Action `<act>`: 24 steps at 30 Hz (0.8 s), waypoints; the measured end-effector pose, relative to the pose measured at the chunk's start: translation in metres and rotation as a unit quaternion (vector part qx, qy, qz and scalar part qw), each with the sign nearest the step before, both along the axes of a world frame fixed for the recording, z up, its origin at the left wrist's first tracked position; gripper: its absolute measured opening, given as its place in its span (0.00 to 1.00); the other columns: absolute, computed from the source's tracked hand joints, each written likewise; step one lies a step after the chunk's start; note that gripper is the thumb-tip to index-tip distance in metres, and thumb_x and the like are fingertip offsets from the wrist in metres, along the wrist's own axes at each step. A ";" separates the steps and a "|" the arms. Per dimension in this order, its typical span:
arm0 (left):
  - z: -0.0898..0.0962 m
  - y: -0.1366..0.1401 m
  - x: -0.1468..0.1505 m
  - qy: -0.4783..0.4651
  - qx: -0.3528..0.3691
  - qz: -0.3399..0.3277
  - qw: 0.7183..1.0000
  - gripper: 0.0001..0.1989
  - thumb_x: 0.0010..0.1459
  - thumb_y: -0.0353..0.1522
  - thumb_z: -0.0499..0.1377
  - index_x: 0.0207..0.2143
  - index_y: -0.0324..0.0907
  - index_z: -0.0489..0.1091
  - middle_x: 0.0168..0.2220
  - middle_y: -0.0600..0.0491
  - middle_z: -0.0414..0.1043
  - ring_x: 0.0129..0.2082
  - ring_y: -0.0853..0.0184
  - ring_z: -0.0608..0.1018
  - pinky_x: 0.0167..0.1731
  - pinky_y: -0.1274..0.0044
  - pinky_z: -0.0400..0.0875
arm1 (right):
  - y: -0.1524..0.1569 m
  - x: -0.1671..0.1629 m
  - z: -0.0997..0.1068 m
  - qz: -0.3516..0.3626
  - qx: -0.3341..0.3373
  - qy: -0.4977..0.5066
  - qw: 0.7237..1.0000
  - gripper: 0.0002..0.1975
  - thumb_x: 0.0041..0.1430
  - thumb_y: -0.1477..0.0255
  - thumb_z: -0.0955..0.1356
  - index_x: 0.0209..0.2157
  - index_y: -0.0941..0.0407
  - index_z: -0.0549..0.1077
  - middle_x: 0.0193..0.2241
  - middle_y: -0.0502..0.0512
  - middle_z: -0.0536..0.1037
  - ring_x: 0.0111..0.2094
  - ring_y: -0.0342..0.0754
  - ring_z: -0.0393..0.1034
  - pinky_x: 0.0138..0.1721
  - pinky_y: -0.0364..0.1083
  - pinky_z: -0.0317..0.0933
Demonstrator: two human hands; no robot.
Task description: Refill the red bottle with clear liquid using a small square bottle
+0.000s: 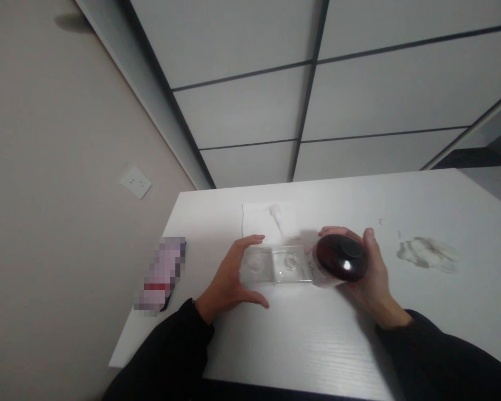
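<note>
My right hand [371, 278] is wrapped round a jar [342, 259] with a glossy dark red lid and a pale, printed side. The jar stands against the right end of a clear plastic tray [292, 267] with two square compartments, each with a round shape in its floor. At the tray's left end, my left hand [229, 278] is spread, fingers along the far side and thumb along the near side. The thumb is apart from the tray's edge; whether the palm touches it I cannot tell.
Behind the tray, a small whitish piece with a thin stem [275, 214] lies on a white sheet [253, 217]. A pixelated phone-like object [162, 273] rests at the white table's [329, 345] left edge. Crumpled translucent film [428, 254] lies at right. Cabinet panels [250, 117] stand behind.
</note>
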State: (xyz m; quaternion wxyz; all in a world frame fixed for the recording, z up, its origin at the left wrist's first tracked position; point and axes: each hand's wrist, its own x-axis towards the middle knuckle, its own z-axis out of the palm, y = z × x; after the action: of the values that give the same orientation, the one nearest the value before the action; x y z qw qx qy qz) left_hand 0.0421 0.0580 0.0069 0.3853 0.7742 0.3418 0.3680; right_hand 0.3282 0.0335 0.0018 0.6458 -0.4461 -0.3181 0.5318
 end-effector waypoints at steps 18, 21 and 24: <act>0.053 0.143 0.104 0.329 0.002 0.073 0.941 0.09 0.56 0.36 0.72 0.33 0.41 0.78 0.21 0.56 0.73 0.40 0.53 0.84 0.47 0.70 0.75 | 0.008 0.007 -0.008 -0.019 0.020 0.070 0.997 0.31 0.54 0.35 0.71 0.29 0.49 0.83 0.33 0.53 0.81 0.37 0.55 0.75 0.43 0.53 0.68; 0.067 0.147 0.105 0.327 0.007 0.063 0.943 0.10 0.51 0.32 0.75 0.29 0.41 0.76 0.23 0.54 0.76 0.37 0.54 0.84 0.47 0.68 0.76 | 0.010 0.007 -0.010 -0.020 0.014 0.082 0.996 0.30 0.54 0.35 0.71 0.30 0.49 0.83 0.33 0.53 0.81 0.37 0.54 0.75 0.42 0.52 0.68; 0.097 0.129 0.091 0.290 0.012 0.059 0.955 0.10 0.61 0.36 0.70 0.41 0.42 0.78 0.31 0.52 0.80 0.36 0.58 0.84 0.45 0.68 0.79 | 0.011 0.005 -0.011 -0.020 0.011 0.083 0.996 0.30 0.55 0.36 0.71 0.29 0.50 0.82 0.32 0.53 0.81 0.35 0.54 0.74 0.40 0.52 0.67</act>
State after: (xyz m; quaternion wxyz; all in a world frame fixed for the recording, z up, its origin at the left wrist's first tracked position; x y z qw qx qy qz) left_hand 0.1330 0.1871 0.1039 0.2376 0.8310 0.4790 0.1535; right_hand 0.3329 0.0446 -0.0090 0.6854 -0.3999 -0.2596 0.5504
